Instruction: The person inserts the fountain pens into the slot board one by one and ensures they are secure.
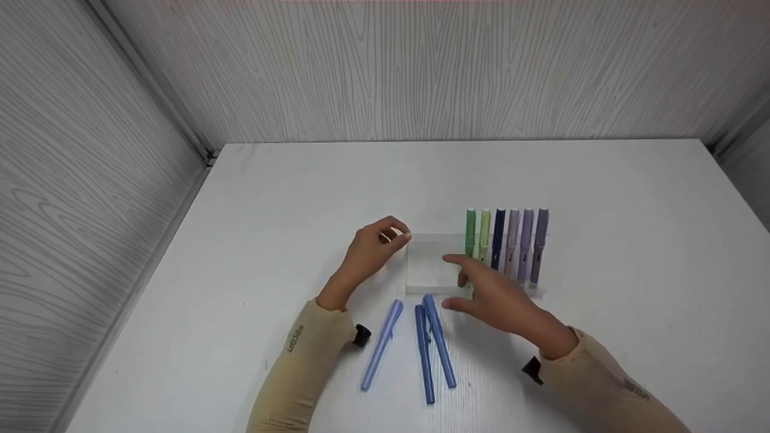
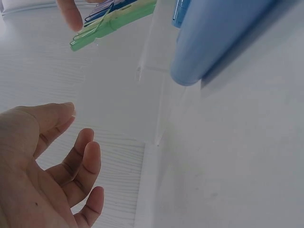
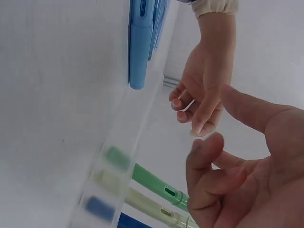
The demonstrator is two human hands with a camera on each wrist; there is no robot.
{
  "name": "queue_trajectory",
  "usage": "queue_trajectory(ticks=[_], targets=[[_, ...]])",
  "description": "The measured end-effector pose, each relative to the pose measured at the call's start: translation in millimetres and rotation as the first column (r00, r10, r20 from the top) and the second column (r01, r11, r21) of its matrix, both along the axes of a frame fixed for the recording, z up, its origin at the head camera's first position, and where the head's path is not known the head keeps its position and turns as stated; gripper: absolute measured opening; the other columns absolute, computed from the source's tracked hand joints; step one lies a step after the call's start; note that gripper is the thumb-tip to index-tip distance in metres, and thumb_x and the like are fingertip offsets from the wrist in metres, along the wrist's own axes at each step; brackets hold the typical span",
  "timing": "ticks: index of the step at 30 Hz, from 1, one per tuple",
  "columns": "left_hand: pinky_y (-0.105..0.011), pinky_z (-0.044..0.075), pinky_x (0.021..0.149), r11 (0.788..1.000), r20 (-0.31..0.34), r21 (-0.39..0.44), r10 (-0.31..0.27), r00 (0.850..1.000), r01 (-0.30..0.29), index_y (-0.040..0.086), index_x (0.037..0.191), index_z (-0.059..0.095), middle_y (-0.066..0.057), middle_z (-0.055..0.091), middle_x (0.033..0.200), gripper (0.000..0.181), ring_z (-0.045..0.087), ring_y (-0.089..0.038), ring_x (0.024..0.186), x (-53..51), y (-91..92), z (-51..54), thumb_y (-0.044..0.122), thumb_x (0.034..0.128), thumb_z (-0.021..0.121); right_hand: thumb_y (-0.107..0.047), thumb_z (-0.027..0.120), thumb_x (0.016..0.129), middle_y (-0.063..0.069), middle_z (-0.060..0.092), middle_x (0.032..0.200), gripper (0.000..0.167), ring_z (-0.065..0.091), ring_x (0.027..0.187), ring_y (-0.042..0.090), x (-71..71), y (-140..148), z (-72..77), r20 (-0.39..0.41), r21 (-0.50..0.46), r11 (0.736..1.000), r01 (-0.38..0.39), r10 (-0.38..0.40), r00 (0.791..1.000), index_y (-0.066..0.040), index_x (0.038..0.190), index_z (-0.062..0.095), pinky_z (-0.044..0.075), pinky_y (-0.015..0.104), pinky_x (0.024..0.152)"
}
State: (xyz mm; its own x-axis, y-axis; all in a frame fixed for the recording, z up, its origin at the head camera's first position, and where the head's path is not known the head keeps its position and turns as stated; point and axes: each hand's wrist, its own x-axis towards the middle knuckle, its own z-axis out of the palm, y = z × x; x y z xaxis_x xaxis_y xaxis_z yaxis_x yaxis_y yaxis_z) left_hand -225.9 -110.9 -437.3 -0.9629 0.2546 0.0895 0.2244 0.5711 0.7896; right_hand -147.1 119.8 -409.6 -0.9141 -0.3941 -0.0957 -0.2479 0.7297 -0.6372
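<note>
Left hand (image 1: 372,246) pinches the clear holder (image 1: 430,264) at its far left corner, thumb against forefinger. Right hand (image 1: 499,297) above the holder's front, thumb spread from bent fingers, nothing held. Dark blue pen (image 1: 425,355) and mid-blue pen (image 1: 440,340) lie on the worktop (image 1: 631,240), left of the right thumb and nearer the wearer — long axes toward the holder, right hand nearer. Lilac pen (image 1: 380,349) beside left sleeve (image 1: 313,361). Six pens (image 1: 498,240) in holder's right end. Sleeve script — perhaps "Let's Slim"; pens, none legible.

White table (image 1: 619,198) | on it: clear stand (image 1: 432,267) | pale-blue pen (image 1: 380,349) | two darker blue pens (image 1: 426,361)
</note>
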Motion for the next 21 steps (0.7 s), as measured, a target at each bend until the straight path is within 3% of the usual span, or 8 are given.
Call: queue_trajectory(ticks=[5,12,21], targets=[[-0.026,0.047,0.066,1.0,0.016,-0.007,0.009,1.0,-0.009,0.02,0.104,0.068,-0.005,0.07,0.092,0.016,0.061,-0.016,0.078,-0.6,0.6,0.9,0.031,0.0939,0.063,-0.029,0.079,0.08,0.008,0.063,0.108,0.075,0.053,0.072,0.015,3.9,-5.8,-6.6,0.074,0.06,0.997,-0.051,0.047,0.996,-0.019,0.145,0.041,0.046,0.028,0.06],[-0.026,0.047,0.066,1.0,0.013,-0.001,0.015,1.0,-0.015,0.021,0.103,0.068,-0.004,0.069,0.091,0.015,0.059,-0.015,0.079,-0.7,1.1,-0.5,0.032,0.0937,0.063,-0.033,0.077,0.082,0.005,0.062,0.106,0.065,0.055,0.075,0.014,4.4,-12.6,-13.2,0.143,0.132,0.984,-0.119,0.1,0.985,-0.023,0.139,0.048,0.048,0.031,0.064],[-0.026,0.047,0.065,1.0,0.0,0.015,0.002,1.0,-0.002,0.02,0.103,0.068,-0.005,0.069,0.091,0.015,0.06,-0.015,0.077,0.1,0.6,0.7,0.031,0.0939,0.063,-0.036,0.076,0.082,0.005,0.066,0.104,0.064,0.061,0.084,0.014,3.1,-23.3,-17.2,0.202,0.224,0.963,-0.149,0.103,0.974,-0.021,0.139,0.05,0.051,0.036,0.071]])
